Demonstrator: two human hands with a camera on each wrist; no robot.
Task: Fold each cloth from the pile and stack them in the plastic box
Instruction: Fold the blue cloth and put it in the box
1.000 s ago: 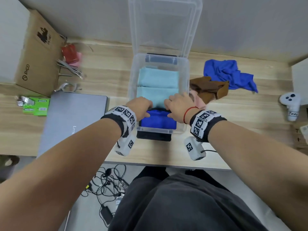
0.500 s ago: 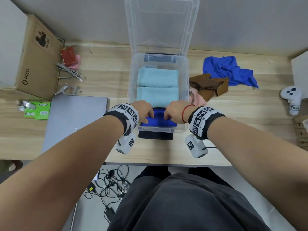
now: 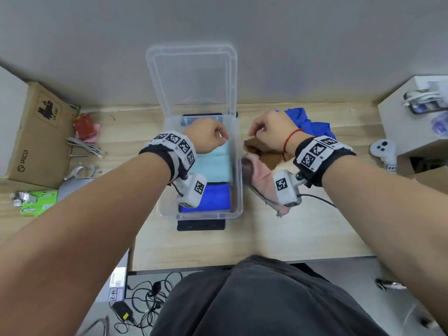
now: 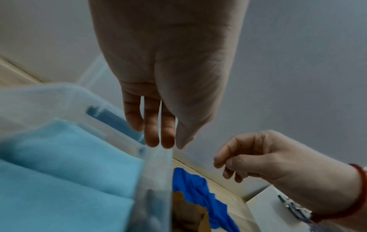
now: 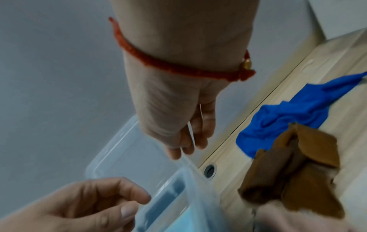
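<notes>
The clear plastic box (image 3: 238,190) stands mid-table with its lid propped open against the wall. Inside lie folded light blue cloths (image 3: 214,163) and, at the near end, a folded royal blue cloth (image 3: 213,196). My left hand (image 3: 208,137) hovers above the box's far half, fingers relaxed and empty (image 4: 157,138). My right hand (image 3: 266,129) hangs loosely curled and empty just right of the box, above the pile. The pile holds a crumpled blue cloth (image 3: 308,122), a brown cloth (image 3: 269,156) and a pink cloth (image 3: 261,180).
A cardboard box (image 3: 36,132), loose cables (image 3: 84,146) and a green packet (image 3: 36,202) sit at the left. A white controller (image 3: 384,149) and a white box (image 3: 417,117) stand at the right. A black slab (image 3: 201,224) pokes out under the plastic box.
Both hands have let go of the royal blue cloth at the box's near end and lifted away. The right hand has moved right, over the pile.
</notes>
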